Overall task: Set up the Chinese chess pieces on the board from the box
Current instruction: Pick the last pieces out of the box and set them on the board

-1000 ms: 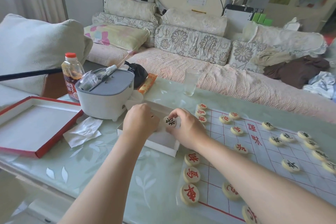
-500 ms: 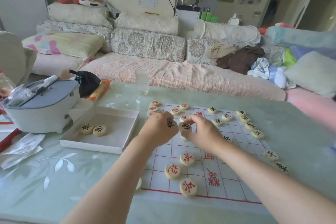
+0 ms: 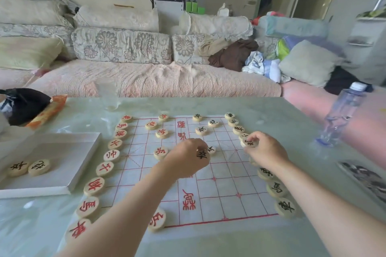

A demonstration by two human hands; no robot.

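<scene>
- Both hands have moved from the box (image 3: 62, 165) out over the board (image 3: 219, 183).
- Left hand (image 3: 189, 159) fingers pinch a black piece (image 3: 201, 154).
- Right hand (image 3: 265, 151) fingers pinch another black piece (image 3: 249, 142) at the board's right edge.

Board (image 3: 219, 185) centre lower right of frame lies bare w/ pieces lining both edges; box (image 3: 69, 165) blocks left, bottle (image 3: 342, 117) stands far right.

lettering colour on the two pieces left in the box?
Black, on both pieces in the white box; head view.

White board (image 3: 219, 175) with red grid, cream pieces (image 3: 94, 186) (red, black characters)
</scene>
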